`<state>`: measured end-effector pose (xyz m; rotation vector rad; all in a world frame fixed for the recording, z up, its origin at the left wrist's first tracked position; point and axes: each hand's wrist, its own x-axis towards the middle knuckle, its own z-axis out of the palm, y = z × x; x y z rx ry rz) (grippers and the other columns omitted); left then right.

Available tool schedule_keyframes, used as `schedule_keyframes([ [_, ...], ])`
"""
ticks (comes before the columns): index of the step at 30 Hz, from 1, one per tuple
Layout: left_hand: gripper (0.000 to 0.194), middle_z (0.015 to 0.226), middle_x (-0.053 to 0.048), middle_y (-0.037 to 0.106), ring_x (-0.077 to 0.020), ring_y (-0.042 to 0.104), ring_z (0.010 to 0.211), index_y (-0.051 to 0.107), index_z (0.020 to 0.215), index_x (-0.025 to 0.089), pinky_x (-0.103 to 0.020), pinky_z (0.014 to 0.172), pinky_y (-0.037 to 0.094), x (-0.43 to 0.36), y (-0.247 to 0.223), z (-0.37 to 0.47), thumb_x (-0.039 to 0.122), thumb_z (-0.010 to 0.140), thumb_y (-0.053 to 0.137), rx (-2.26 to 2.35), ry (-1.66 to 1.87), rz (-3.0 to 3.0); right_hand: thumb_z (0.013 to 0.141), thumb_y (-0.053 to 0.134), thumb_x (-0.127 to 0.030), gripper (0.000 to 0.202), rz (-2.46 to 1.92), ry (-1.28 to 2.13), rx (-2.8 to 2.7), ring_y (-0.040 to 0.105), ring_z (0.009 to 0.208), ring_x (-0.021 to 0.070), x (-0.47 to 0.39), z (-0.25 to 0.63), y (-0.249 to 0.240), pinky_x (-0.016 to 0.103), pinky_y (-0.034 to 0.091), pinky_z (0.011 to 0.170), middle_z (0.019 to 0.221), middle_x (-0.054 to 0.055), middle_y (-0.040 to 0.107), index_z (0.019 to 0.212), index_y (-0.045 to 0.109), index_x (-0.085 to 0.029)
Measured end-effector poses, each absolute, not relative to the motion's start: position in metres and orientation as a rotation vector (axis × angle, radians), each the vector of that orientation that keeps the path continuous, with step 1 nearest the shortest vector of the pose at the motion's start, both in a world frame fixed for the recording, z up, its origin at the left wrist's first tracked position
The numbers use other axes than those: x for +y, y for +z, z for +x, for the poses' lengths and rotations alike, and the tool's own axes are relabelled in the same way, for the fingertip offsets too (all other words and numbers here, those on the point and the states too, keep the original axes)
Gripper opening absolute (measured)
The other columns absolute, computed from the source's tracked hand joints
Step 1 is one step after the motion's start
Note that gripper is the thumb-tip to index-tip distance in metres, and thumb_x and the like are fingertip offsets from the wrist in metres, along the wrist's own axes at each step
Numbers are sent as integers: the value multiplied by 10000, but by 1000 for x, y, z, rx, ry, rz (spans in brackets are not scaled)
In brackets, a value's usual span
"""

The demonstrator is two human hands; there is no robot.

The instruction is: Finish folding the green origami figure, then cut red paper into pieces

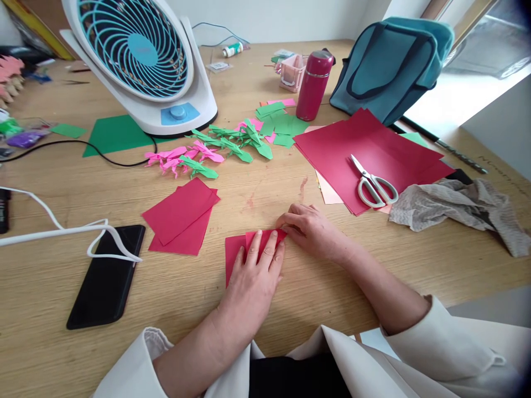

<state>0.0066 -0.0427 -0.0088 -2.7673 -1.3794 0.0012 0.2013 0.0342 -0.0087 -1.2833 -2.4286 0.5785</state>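
A sheet of red paper point(235, 251), partly folded over, lies on the wooden table in front of me. My left hand point(255, 276) rests flat on it with the fingers stretched out, hiding its lower part. At the paper's upper right corner, my right hand point(309, 229) has its fingers closed in a pinch on the edge. Left of my hands are a few loose red paper pieces point(180, 215), overlapping. Beyond them lie several folded pink paper figures point(178, 157) and green paper figures point(244, 143) in a heap.
White-handled scissors point(375, 188) lie on large red sheets point(332, 143) at right, beside a crumpled cloth point(452, 207). A phone point(108, 282) with a white cable is at left. Behind stand a fan point(178, 113), a red bottle point(314, 85) and a teal bag point(390, 66).
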Motion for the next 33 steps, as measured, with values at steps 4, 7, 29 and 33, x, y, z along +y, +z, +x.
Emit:
schedule_keyframes([
  [4, 584, 1577, -90, 352, -373, 330, 1432, 443, 1462, 161, -507, 1039, 486, -45, -11, 4, 248, 900, 575, -1402, -13, -2771, 961, 479, -175, 204, -1291, 578, -2437, 577, 875, 188, 34, 201, -8, 295, 343, 801, 910, 62, 600, 997, 677, -203],
  [7, 598, 1581, -89, 342, -363, 321, 1440, 417, 1478, 159, -522, 1039, 485, -46, -13, 3, 266, 908, 563, -1397, 7, -2793, 961, 479, -177, 206, -1298, 572, -2441, 578, 888, 191, 34, 201, -7, 298, 343, 812, 919, 66, 604, 1005, 678, -203],
  [29, 786, 1626, -31, 205, -324, 291, 1460, 226, 1547, 217, -526, 1121, 396, -45, -12, 5, 563, 904, 518, -1482, 252, -2802, 963, 484, -180, 182, -1291, 552, -2440, 575, 852, 177, 34, 201, -9, 289, 344, 791, 892, 51, 600, 974, 665, -191],
  [33, 758, 1617, -48, 237, -328, 294, 1458, 236, 1544, 206, -548, 1120, 388, -46, -12, 6, 547, 920, 499, -1471, 248, -2815, 967, 477, -183, 197, -1287, 561, -2438, 576, 871, 182, 34, 201, -9, 291, 338, 791, 907, 60, 606, 986, 673, -191],
])
